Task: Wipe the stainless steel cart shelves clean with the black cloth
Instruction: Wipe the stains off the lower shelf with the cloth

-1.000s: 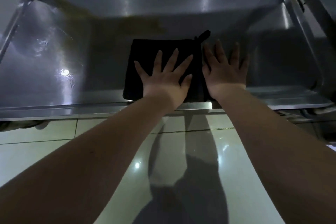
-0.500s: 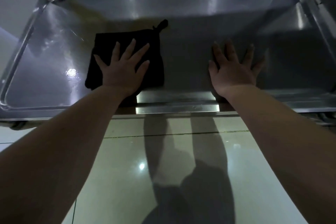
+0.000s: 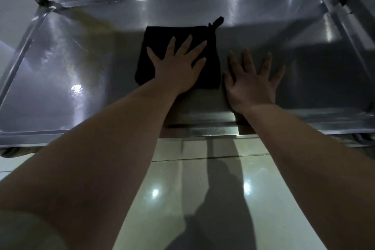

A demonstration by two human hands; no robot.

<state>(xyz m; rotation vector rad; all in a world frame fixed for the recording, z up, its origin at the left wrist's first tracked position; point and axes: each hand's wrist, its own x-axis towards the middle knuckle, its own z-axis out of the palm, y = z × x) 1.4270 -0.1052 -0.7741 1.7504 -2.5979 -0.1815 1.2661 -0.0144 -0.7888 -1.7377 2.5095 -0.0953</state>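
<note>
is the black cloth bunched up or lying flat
Lying flat: the cloth forms a neat square on the shelf, pressed under the spread fingers of the left hand. Whether it is folded double, cannot tell.

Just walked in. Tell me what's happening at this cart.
A person is leaning over a rimmed stainless steel cart shelf to wipe it. Their left hand lies flat, fingers spread, pressing a folded square black cloth onto the middle of the shelf. The right hand rests flat on the bare steel just beside the cloth's right edge, holding nothing. A brownish streak shows near the far left corner, so that part looks not yet wiped.
</note>
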